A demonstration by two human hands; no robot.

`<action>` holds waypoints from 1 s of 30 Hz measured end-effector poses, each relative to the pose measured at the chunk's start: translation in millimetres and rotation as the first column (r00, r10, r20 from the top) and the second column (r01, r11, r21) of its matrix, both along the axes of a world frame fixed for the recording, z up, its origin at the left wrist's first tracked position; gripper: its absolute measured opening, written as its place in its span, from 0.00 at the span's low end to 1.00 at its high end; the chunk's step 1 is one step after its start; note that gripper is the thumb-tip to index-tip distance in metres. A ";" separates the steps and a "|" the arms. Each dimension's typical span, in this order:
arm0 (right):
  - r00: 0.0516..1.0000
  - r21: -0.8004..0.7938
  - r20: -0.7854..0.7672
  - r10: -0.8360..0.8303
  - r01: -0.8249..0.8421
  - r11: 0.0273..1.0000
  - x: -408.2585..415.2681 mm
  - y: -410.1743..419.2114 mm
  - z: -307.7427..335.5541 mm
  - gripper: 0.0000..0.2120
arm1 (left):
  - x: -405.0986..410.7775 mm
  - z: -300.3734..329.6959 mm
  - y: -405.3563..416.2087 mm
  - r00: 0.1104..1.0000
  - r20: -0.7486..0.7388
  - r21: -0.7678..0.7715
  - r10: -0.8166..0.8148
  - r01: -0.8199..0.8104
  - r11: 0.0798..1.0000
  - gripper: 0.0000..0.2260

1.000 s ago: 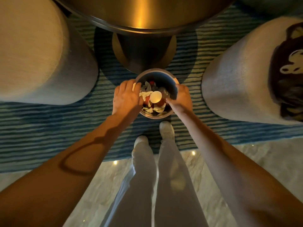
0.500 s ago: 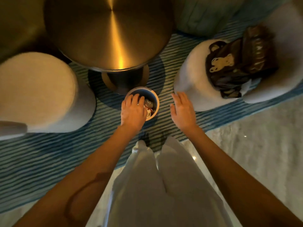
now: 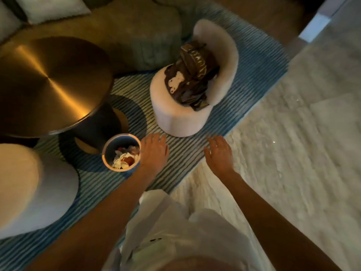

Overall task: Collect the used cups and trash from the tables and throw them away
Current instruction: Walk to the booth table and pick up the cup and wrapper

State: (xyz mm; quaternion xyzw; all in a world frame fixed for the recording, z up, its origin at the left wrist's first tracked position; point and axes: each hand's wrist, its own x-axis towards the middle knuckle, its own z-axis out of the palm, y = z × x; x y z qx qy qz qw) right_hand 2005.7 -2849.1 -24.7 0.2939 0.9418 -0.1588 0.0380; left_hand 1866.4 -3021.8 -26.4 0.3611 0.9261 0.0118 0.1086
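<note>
From the head camera, a small round bin (image 3: 121, 152) with a smooth blue wall and pale rim stands on a ribbed, blue-and-white striped rug (image 3: 187, 151), close to the rug's near edge and just beside the dark cylindrical foot of a round desk (image 3: 48, 83). The desk top is brushed metal, gold-toned, with a bright streak of light across it. Inside the bin lie crumpled white paper and what looks like a red cup (image 3: 128, 159), though blur makes the pieces hard to sort.

The left hand (image 3: 154, 153) hovers palm down just right of the bin's rim, fingers relaxed and loosely spread, holding nothing; whether it touches the rim I cannot tell. The right hand (image 3: 219, 154) is well apart from the bin, over the rug's right edge where pale stone floor (image 3: 293, 153) begins, fingers straight and empty.

A fuzzy white chair (image 3: 181, 118) carries a dark brown bag (image 3: 190, 81). A plush white stool (image 3: 29, 188) sits at the left.
</note>
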 end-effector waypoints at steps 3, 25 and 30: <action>0.998 0.023 -0.017 -0.062 0.062 0.998 54.7 38.9 6.1 0.22 | 42.1 7.0 58.2 0.997 -0.025 0.012 -0.077 0.077 0.997 0.20; 0.878 0.064 -0.278 -0.390 0.422 0.904 114.7 425.9 43.7 0.18 | 65.7 61.0 526.3 0.865 -0.176 0.150 -0.471 0.496 0.855 0.17; 0.856 0.083 -0.337 -0.392 0.442 0.893 90.9 529.4 54.8 0.16 | 39.4 75.5 632.3 0.857 -0.184 0.168 -0.481 0.510 0.844 0.18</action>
